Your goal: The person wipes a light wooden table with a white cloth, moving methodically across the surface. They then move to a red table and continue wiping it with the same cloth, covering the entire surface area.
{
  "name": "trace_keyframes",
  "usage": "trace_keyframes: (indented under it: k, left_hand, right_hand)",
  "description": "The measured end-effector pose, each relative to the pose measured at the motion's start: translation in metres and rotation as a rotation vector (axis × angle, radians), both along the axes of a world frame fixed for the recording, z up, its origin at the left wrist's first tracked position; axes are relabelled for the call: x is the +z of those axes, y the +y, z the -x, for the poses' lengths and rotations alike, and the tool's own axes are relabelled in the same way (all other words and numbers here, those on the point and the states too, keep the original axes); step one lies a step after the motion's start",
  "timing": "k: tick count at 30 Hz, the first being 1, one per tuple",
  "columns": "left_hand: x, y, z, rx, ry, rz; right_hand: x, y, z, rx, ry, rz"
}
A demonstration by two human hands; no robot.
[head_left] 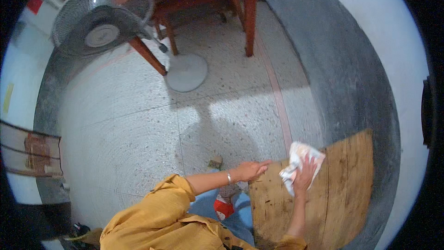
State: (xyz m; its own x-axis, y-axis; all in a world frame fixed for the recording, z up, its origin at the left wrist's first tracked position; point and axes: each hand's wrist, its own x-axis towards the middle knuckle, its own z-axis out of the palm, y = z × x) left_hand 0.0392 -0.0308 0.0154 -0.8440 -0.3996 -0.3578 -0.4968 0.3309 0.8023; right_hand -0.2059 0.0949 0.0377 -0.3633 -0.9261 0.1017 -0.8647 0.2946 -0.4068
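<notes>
Wooden board (pixel 344 185) lies right of left hand (pixel 251 170), planks running near to far. Right hand (pixel 305 172) nearer white cloth (pixel 298 151): fingers spread over it, at board's far edge. Left half-curled by far-left corner; grip unclear.

My left forearm (pixel 208 184), bare below a rolled mustard-yellow fabric sleeve (pixel 148 217), reaches across my body toward the right, a narrow silver band (pixel 229 177) around its wrist. My bare left hand (pixel 250 171) is loosely curled, fingertips directed rightward. My bare right forearm (pixel 298 215) stretches forward, and at its end my bare right hand (pixel 305 173) faces palm down, fingers spread and pointing ahead, slightly blurred.
</notes>
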Motion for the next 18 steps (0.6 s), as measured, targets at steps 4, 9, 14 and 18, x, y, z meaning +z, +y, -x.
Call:
trace_keyframes:
  k: [4, 9, 14, 18]
  left_hand:
    - [0.039, -0.003, -0.008, -0.033, -0.208, -0.041]
    - [-0.009, -0.010, -0.074, -0.104, 0.264, -0.021]
    - [-0.009, -0.107, -0.198, -0.060, -0.047, -0.015]
    - [0.052, -0.173, -0.284, 0.317, -0.165, 0.093]
  right_hand:
    - [0.011, -0.005, -0.053, 0.132, -0.118, 0.002]
    - [0.017, -0.012, -0.101, 0.084, -0.227, 0.012]
    - [0.000, -0.015, -0.130, -0.106, -0.230, 0.057]
    - [0.001, -0.014, -0.132, -0.118, -0.088, 0.018]
